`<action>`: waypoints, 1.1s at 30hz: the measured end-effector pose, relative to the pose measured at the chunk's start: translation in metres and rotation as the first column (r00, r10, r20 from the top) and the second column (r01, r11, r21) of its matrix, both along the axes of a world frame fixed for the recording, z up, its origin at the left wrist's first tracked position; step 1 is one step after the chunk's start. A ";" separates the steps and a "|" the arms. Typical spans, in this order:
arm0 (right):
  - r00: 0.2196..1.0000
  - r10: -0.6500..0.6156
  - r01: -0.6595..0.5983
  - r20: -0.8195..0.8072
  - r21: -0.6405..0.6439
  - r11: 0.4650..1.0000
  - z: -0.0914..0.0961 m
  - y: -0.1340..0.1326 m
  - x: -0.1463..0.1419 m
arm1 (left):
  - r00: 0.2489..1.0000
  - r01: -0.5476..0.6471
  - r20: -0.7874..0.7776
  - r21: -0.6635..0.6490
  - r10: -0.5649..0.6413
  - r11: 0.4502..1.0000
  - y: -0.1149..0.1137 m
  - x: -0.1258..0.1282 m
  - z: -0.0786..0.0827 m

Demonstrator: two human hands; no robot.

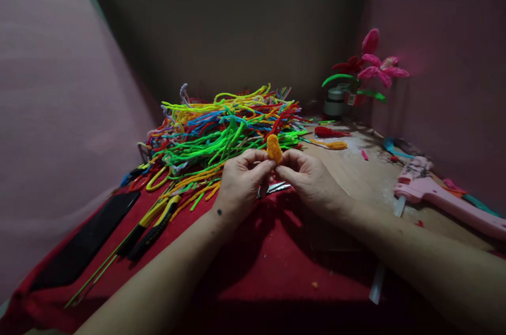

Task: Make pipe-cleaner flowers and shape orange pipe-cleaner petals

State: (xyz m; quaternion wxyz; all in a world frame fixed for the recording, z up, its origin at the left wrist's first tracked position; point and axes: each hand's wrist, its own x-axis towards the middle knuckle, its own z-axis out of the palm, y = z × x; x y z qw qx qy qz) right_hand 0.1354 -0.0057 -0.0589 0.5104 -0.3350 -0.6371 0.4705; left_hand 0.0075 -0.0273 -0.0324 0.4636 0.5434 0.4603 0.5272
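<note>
An orange fuzzy pipe-cleaner petal stands upright between my two hands. My left hand pinches its lower left side with thumb and forefinger. From the other side, the fingertips of my right hand close on its lower right edge. Both hands are held above the red cloth. Just beneath them lies a shiny metal tool, partly hidden by my fingers. Behind my hands spreads a big heap of pipe cleaners in green, yellow, orange, red and blue.
Yellow-and-black pliers and a dark flat object lie at left. A pink glue gun with a clear glue stick rests on the board at right. Red and orange petals lie behind, near pink pipe-cleaner flowers.
</note>
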 end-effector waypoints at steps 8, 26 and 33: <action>0.998 0.058 -0.058 0.015 0.036 0.998 0.007 -0.003 0.005 | 0.982 0.179 0.072 -0.026 -0.176 0.984 0.003 -0.012 0.003; 0.976 0.033 -0.069 0.215 0.163 0.984 0.015 -0.010 0.007 | 0.967 0.254 0.055 -0.093 -0.249 0.963 0.005 -0.021 0.008; 0.965 0.024 -0.077 0.261 0.194 0.978 0.015 -0.009 0.009 | 0.967 0.252 0.074 -0.115 -0.245 0.961 0.003 -0.019 0.008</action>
